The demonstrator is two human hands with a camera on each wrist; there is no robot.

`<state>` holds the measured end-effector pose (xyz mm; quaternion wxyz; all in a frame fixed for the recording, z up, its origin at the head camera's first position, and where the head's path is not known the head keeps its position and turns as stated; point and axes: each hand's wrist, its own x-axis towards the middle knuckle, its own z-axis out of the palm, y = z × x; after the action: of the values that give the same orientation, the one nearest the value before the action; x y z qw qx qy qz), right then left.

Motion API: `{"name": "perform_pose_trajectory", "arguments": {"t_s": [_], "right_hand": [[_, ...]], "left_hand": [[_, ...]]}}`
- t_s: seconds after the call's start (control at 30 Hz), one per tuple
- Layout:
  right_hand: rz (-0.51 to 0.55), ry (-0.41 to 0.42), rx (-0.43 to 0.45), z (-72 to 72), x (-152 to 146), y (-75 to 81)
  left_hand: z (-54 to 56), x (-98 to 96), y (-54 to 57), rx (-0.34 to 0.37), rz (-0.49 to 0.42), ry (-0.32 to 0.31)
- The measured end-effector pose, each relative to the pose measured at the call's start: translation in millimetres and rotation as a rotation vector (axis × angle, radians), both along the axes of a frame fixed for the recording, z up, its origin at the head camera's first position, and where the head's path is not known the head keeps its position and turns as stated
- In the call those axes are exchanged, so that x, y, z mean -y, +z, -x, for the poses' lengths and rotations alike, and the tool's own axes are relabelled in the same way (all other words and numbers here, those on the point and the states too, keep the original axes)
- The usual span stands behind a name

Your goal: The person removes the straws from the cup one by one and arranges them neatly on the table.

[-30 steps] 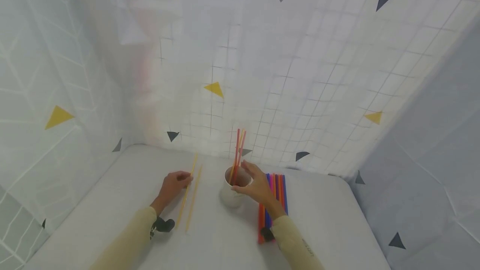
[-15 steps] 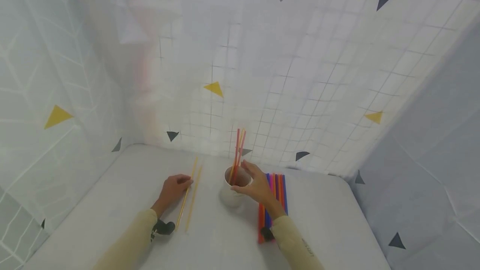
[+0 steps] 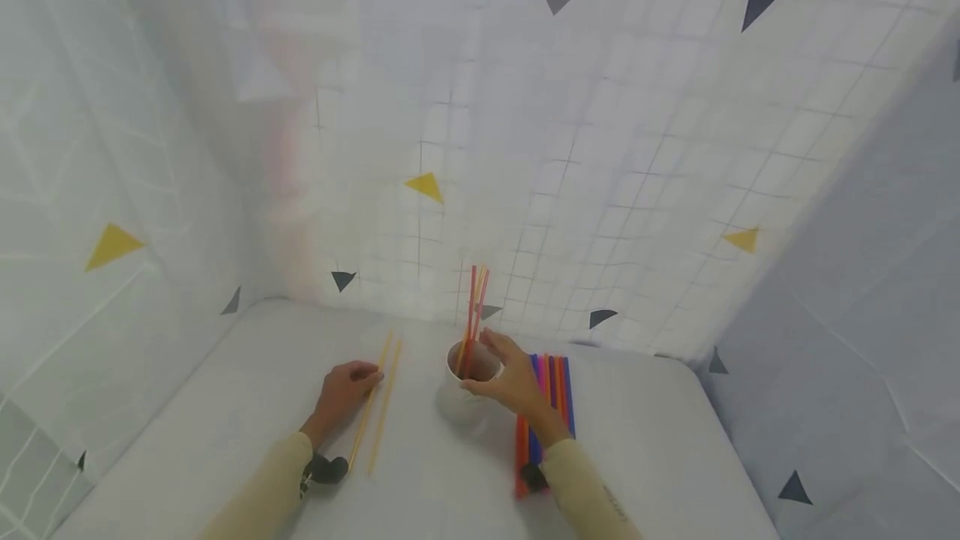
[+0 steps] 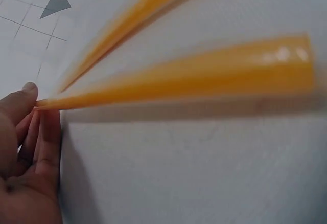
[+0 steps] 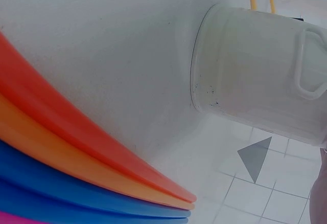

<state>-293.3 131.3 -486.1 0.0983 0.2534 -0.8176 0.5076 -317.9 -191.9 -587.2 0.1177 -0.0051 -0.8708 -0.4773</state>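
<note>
My left hand (image 3: 343,397) pinches a yellow drinking straw (image 4: 214,78) between thumb and fingers near its far end. A second yellow straw (image 3: 385,407) lies beside it on the table, just to the right. My right hand (image 3: 517,382) holds a white mug (image 5: 250,70) at the rim, thumb on the near side and fingers on the far side. The mug stands upright, its handle (image 5: 301,75) showing in the right wrist view. Several red and yellow straws (image 3: 472,315) stick up out of the mug, leaning slightly right.
A row of straws (image 3: 557,386) in red, orange, blue and pink lies right of the mug, partly under my right forearm. White cloth (image 3: 637,457) covers the table. A patterned curtain (image 3: 600,148) rises behind it.
My left hand has drawn the pinched yellow straw slightly toward me. My right hand stays on the mug. The head view has tilted up a little.
</note>
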Motion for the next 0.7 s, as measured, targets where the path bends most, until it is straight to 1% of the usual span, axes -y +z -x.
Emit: {"name": "perform_pose_trajectory", "arguments": {"t_s": [0.13, 0.23, 0.33, 0.43, 0.63, 0.7], "right_hand": [[0.004, 0.015, -0.009, -9.5, 2, 14.0], [-0.005, 0.021, -0.004, -11.3, 2, 17.2], [-0.008, 0.018, -0.004, -10.1, 2, 15.8], [-0.008, 0.012, -0.006, -9.9, 1, 14.9], [-0.016, 0.02, -0.018, -7.0, 1, 12.8], [-0.017, 0.017, -0.014, -1.5, 0, 6.1]], "left_hand": [[1.3, 0.4, -0.3, -0.03, 0.023, -0.002], [1.0, 1.3, -0.6, -0.025, 0.021, 0.004], [-0.3, 2.0, 0.0, -0.016, 0.001, 0.004], [-1.4, 3.1, 1.3, -0.023, -0.029, -0.002], [0.4, 5.8, -1.8, -0.016, -0.082, -0.018], [0.4, 6.1, -1.9, -0.014, -0.078, -0.013]]}}
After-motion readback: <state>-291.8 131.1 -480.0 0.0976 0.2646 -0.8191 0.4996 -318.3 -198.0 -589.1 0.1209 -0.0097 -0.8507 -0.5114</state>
